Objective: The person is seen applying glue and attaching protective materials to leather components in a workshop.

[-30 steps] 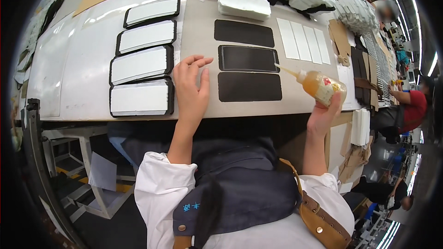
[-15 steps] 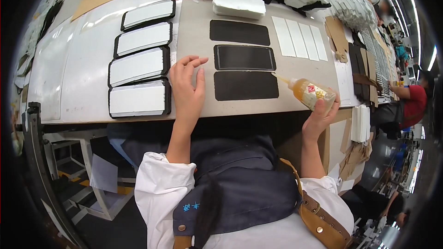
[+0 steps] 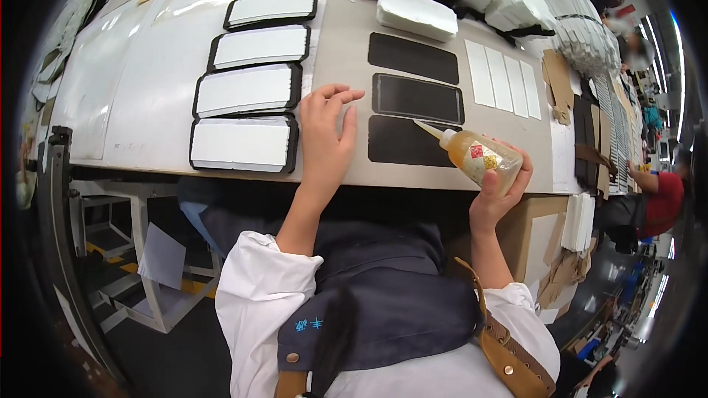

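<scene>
My right hand point(image 3: 504, 190) grips a clear squeeze bottle point(image 3: 472, 156) of amber liquid, tilted with its thin nozzle pointing left. The nozzle tip is at the far edge of the nearest black panel point(image 3: 398, 141); whether it touches cannot be seen. Beyond lies a middle black panel point(image 3: 417, 99) with a pale line running round its border, then a third black panel point(image 3: 413, 57). To their left, my left hand point(image 3: 328, 129) hovers or rests over the board with fingers loosely bent and apart, holding nothing. White-topped black pieces point(image 3: 242, 141) form a column beside it.
Four-sided white strips point(image 3: 503, 77) lie right of the panels. A white stack point(image 3: 417, 13) stands behind them, near wrapped white bundles point(image 3: 586, 33). Brown cardboard pieces point(image 3: 557, 81) lie farther right. The table's front edge runs before me; a person in red point(image 3: 661, 206) is at far right.
The view has shifted, moving the table's contents rightward. My right hand has brought the bottle left, its nozzle tip passing from the nearest panel's right corner to its far edge. My left hand keeps its pose.
</scene>
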Demonstrator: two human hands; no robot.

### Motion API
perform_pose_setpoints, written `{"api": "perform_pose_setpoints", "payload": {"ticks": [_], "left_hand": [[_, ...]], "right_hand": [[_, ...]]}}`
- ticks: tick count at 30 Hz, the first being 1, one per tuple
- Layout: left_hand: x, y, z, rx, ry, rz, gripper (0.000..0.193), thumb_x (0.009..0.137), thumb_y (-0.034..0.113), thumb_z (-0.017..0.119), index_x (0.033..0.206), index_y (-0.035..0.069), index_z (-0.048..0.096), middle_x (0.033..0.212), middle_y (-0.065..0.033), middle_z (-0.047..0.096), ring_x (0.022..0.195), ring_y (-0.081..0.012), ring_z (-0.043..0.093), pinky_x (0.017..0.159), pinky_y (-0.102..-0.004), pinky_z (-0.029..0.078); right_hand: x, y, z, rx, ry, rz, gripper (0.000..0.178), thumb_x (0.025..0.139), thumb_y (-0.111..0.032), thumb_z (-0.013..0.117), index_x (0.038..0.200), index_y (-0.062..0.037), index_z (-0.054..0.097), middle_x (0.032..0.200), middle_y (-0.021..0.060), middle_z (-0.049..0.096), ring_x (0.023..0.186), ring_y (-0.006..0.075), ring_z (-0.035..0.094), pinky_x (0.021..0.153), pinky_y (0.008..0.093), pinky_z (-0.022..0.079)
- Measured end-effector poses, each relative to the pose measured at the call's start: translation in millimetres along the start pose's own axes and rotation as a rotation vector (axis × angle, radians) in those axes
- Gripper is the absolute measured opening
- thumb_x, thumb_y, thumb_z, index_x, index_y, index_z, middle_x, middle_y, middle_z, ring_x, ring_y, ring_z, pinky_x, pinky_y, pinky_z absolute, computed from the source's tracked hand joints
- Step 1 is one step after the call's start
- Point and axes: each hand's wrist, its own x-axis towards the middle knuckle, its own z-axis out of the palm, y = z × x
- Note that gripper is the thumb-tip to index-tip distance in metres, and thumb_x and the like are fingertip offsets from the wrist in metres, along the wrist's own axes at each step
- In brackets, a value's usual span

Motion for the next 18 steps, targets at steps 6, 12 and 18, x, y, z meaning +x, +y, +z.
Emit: {"api": "perform_pose_setpoints", "payload": {"ticks": [6,12,18], "left_hand": [[-0.5,-3.3,0.9,-0.004,0.002,-0.016,0.023,0.097,0.008,0.061,0.116,0.011,0.073,0.125,-0.0069,0.062,0.121,-0.0292,0.051,0.108,-0.0418,0.039],[-0.4,-0.8,0.0,-0.007,-0.003,-0.016,0.023,0.097,0.009,0.061,0.116,0.010,0.073,0.124,-0.0077,0.062,0.119,-0.0295,0.051,0.107,-0.0426,0.039],[-0.4,-1.2,-0.4,-0.007,-0.004,-0.008,0.023,0.097,0.009,0.061,0.116,0.010,0.073,0.124,-0.0082,0.062,0.118,-0.0297,0.051,0.107,-0.0425,0.040]], "right_hand": [[2.7,5.0,21.9,0.100,-0.105,-0.005,0.068,0.094,-0.035,0.077,0.138,-0.0004,0.038,0.129,0.0185,0.056,0.126,0.0333,0.061,0.111,0.0467,0.047],[15.4,0.7,39.1,0.147,-0.183,0.012,0.072,0.095,-0.044,0.075,0.139,-0.0003,0.039,0.129,0.0195,0.058,0.125,0.0354,0.061,0.110,0.0480,0.049],[70.6,-6.5,33.3,0.306,-0.269,0.267,0.078,0.092,-0.047,0.075,0.144,0.0001,0.041,0.130,0.0202,0.058,0.128,0.0414,0.060,0.111,0.0499,0.050]]}}
